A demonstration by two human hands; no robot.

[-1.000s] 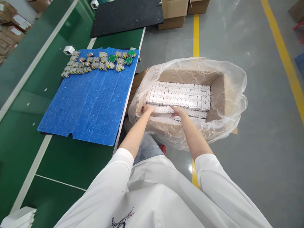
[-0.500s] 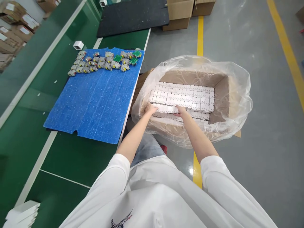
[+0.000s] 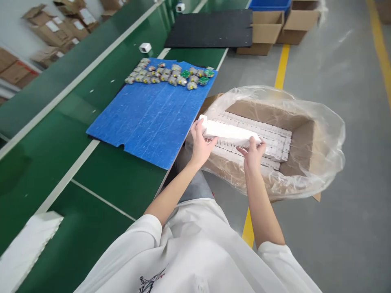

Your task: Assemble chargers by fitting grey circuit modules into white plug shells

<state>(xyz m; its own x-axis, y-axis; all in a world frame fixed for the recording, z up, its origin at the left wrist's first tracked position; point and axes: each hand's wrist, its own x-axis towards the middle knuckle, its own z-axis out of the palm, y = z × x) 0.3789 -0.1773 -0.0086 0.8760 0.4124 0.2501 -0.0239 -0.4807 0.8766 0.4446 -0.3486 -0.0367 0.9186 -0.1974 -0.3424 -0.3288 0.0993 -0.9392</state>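
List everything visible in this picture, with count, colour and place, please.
row of white parts: one, white, held above the lined box by both hands
lined box: one, brown with clear plastic liner, on the floor beside the table
packed parts: many, white, in rows inside the lined box
foam sheet: one, blue, on the table
small assemblies: many, grey and green, far edge of the foam sheet
table: one, green, at left
mat: one, black, far end of the table
open cartons: two, brown, floor beyond the mat
left hand: one, grips the row's left end
right hand: one, grips the row's right end
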